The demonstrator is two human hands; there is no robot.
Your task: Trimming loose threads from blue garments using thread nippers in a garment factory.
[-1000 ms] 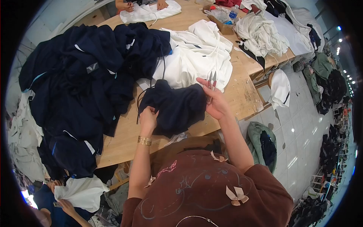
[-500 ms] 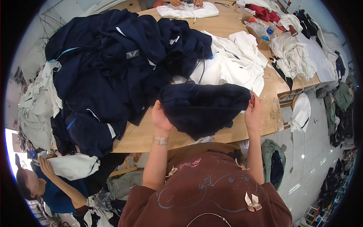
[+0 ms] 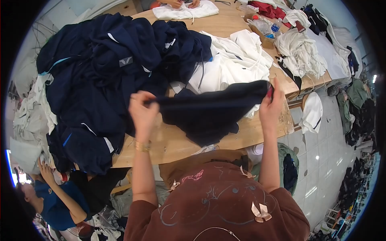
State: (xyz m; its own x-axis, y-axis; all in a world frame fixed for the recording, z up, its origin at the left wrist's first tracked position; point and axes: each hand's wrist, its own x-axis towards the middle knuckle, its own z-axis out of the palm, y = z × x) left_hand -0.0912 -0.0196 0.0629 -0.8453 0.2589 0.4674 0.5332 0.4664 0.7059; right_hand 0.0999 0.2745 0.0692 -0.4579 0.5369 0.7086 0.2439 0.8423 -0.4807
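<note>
Overhead, navy garment (image 3: 209, 114) between hands (image 3: 207, 106)

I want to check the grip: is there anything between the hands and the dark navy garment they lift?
Nothing visible. The left hand and the right hand pinch the navy garment directly at its upper edge, stretched above the wooden table.

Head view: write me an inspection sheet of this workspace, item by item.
Surface: wooden table, mostly covered.
Job's things: dark navy garment stretched above the table's near edge.
Clutter: navy clothes heap, white garments, pale pile.
Grippers: left hand and right hand each pinch a top corner of the garment.
Cables: nothing seen.
Surroundings: a person in blue at lower left; another person's hands on white cloth across the table; clothes on the tiled floor.
</note>
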